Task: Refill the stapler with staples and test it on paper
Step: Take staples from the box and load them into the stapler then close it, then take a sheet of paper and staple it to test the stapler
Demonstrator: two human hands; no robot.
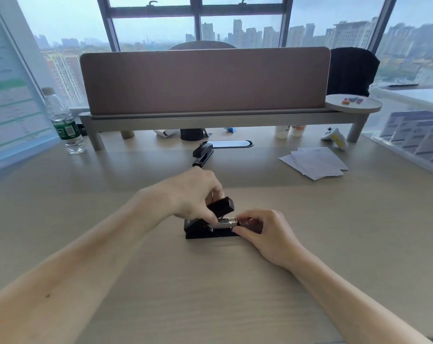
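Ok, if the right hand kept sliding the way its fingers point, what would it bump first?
Probably the open stapler: the right hand points left at its metal staple tray, whose end the fingertips already seem to pinch. The left hand sits just behind.

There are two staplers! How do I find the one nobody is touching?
Find the long brown divider across the back of the desk, then the oval cable slot below its middle. The closed stapler lies just left of that slot. It is black, shut and untouched, while the open stapler sits nearer, gripped by the left hand and right hand.
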